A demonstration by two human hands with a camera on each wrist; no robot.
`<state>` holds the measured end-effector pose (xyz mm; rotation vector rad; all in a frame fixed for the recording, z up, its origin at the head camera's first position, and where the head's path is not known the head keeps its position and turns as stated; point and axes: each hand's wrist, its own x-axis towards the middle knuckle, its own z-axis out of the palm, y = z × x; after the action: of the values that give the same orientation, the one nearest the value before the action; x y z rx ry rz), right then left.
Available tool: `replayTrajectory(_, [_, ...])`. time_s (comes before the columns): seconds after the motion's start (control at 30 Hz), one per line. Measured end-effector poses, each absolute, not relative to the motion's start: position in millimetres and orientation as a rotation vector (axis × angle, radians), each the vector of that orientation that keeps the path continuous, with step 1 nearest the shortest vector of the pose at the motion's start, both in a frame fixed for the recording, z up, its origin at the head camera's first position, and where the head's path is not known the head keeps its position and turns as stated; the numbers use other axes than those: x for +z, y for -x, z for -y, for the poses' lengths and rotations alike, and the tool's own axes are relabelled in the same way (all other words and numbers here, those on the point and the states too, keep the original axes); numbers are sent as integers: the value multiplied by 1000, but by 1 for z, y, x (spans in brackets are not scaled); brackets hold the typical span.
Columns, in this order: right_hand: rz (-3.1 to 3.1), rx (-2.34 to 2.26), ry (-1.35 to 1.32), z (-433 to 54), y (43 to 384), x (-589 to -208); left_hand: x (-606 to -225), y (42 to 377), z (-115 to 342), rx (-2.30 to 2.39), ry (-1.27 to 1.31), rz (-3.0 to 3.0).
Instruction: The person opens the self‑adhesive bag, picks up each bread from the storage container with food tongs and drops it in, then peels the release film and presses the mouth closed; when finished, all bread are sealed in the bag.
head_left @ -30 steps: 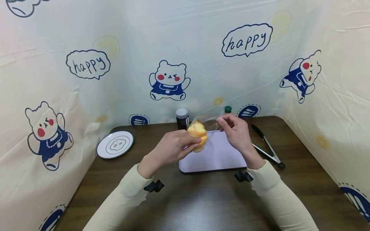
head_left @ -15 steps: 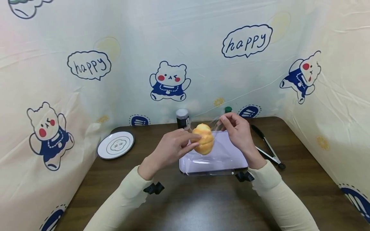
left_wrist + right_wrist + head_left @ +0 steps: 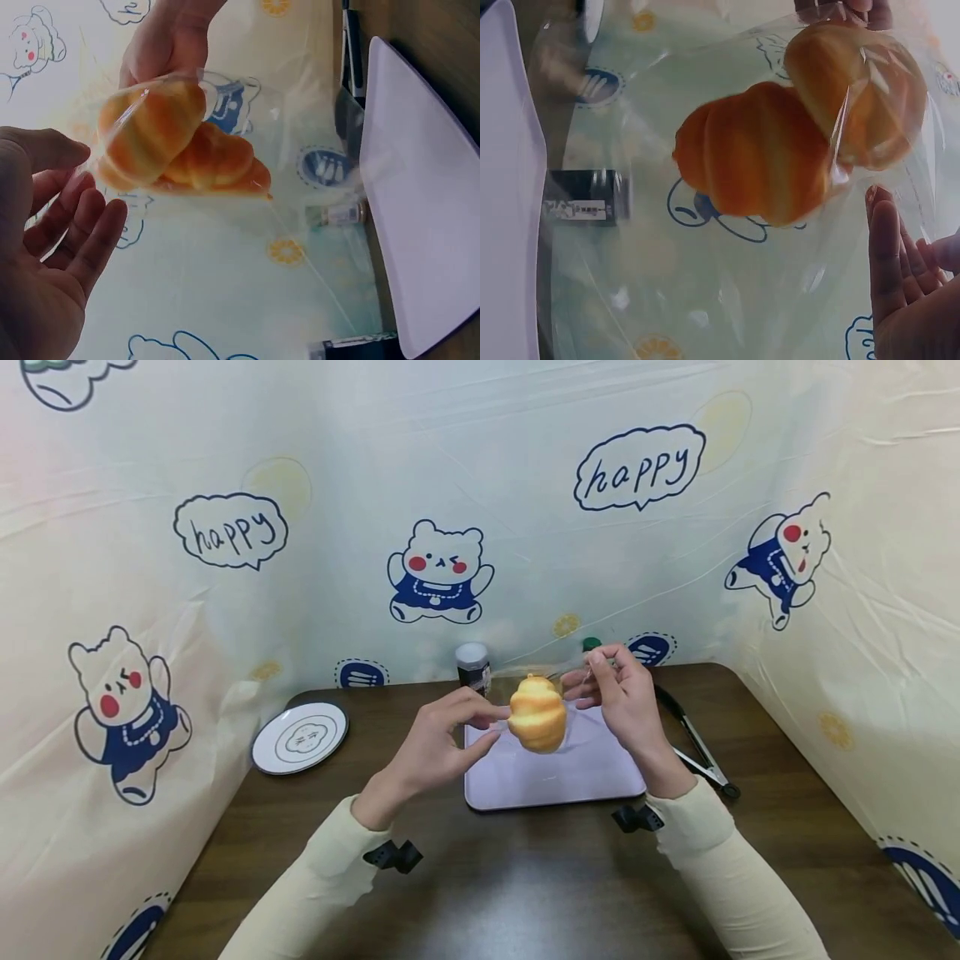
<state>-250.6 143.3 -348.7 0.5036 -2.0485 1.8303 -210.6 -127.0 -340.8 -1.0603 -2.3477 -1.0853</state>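
Observation:
Two golden bread rolls lie inside a clear plastic bag, held up above a lilac tray. My right hand pinches the bag's edge between thumb and finger, to the right of the bread. On the other side, my left hand has its thumb and fingers spread apart, with its fingertips at the bag beside the rolls. In the left wrist view its fingers are loosely bent near the bag; whether they touch the film is hard to tell.
A dark jar with a grey lid and a green-capped bottle stand behind the tray. Black-and-silver tongs lie to its right. At the far left is a white plate with a dark rim. A printed cloth encloses the table.
The rolls have shifted right and turned, away from my left fingers, which held them earlier and have now spread. My right hand has moved slightly right and up with the bag's edge.

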Motion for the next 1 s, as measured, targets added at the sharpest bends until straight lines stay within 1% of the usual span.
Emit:
replayTrajectory(0.13, [1997, 1882, -513, -145, 250, -348, -345, 213, 129, -1156, 1016, 2319])
replayTrajectory(0.37, [1938, 1986, -512, -145, 250, -348, -356, 214, 132, -1235, 798, 2409])
replayTrajectory(0.7, [1898, 2025, -516, -143, 249, -347, -365, 216, 124, -1374, 784, 2512])
replayTrajectory(0.83, [1904, 2032, -511, -143, 249, -347, -363, 216, 121, -1425, 735, 2435])
replayTrajectory(1.0, [2046, 1938, -432, -145, 249, -348, -361, 215, 120, -1563, 635, 2260])
